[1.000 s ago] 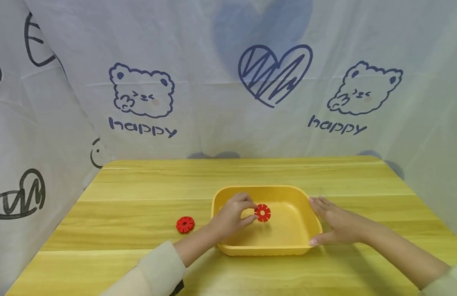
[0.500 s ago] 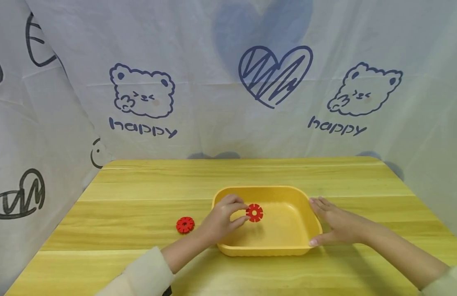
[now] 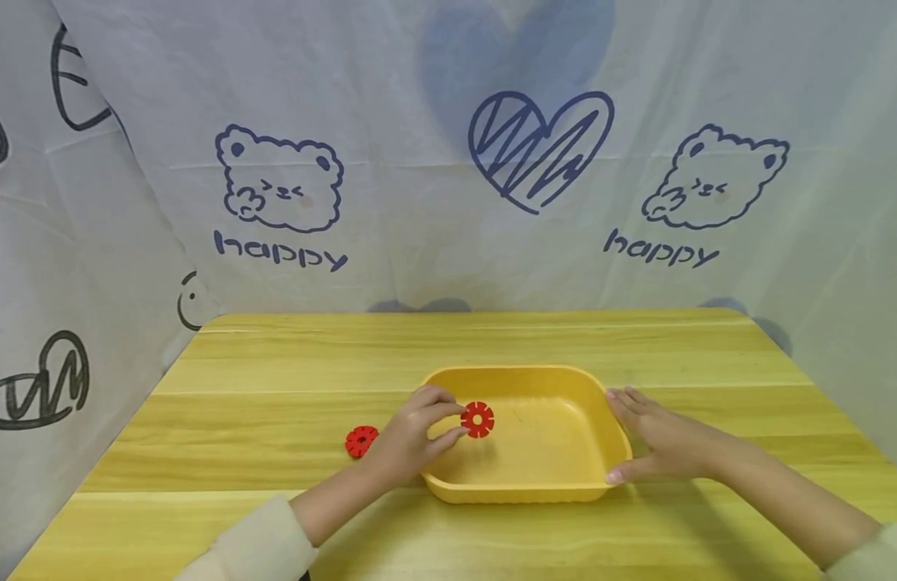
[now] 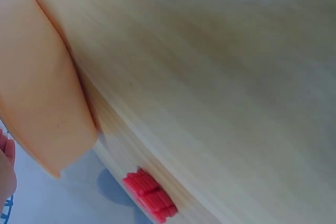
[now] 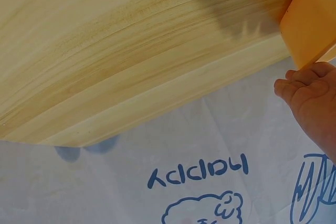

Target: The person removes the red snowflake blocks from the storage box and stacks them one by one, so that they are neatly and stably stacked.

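My left hand [image 3: 412, 429] reaches over the left side of a yellow plastic basin [image 3: 528, 487]. Between thumb and fingertips it pinches a red snowflake disc [image 3: 477, 420], notched at the edge with a round hole in its middle, which shows over the basin. My right hand [image 3: 659, 436] rests against the basin's right wall, fingers near the far corner and thumb at the near one; the right wrist view shows its fingers [image 5: 310, 74] right at the rim. A small stack of red snowflake discs [image 4: 149, 195] lies on the table left of the basin, partly behind my left hand in the head view.
The wood-grain table [image 3: 274, 355] carries the basin and the stack. Behind it hangs a pale cloth [image 3: 404, 202] printed with bears, a heart and lettering; more cloth hangs along the left and right sides.
My left hand has drawn leftward with the snowflake disc in its pinch, from mid-basin to near the left wall. The right hand stays where it was on the basin.
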Motion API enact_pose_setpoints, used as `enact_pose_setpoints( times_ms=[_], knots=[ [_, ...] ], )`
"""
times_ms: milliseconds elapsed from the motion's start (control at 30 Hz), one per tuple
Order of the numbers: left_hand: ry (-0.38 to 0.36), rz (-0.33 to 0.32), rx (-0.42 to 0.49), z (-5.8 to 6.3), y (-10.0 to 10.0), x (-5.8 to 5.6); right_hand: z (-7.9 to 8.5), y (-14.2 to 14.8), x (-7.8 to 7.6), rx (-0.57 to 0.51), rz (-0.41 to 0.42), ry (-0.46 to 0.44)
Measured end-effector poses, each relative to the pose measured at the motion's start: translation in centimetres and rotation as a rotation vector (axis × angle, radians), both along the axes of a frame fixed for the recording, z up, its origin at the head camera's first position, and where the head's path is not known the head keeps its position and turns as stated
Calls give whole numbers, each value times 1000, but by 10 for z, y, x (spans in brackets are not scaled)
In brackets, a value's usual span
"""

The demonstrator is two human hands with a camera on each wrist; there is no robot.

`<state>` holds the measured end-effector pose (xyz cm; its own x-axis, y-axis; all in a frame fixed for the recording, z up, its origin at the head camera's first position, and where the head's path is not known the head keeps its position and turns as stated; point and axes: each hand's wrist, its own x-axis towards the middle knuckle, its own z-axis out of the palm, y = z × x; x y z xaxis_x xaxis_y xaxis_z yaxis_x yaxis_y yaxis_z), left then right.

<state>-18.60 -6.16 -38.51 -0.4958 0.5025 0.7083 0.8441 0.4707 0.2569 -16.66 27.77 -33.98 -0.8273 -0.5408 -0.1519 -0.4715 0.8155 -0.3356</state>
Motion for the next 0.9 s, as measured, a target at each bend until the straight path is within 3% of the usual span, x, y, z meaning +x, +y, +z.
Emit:
enact_pose_setpoints(
  times_ms=[900],
  knots=[
    [39,74,94,-4,-45,6,0,0,0,4,1,-4]
  ],
)
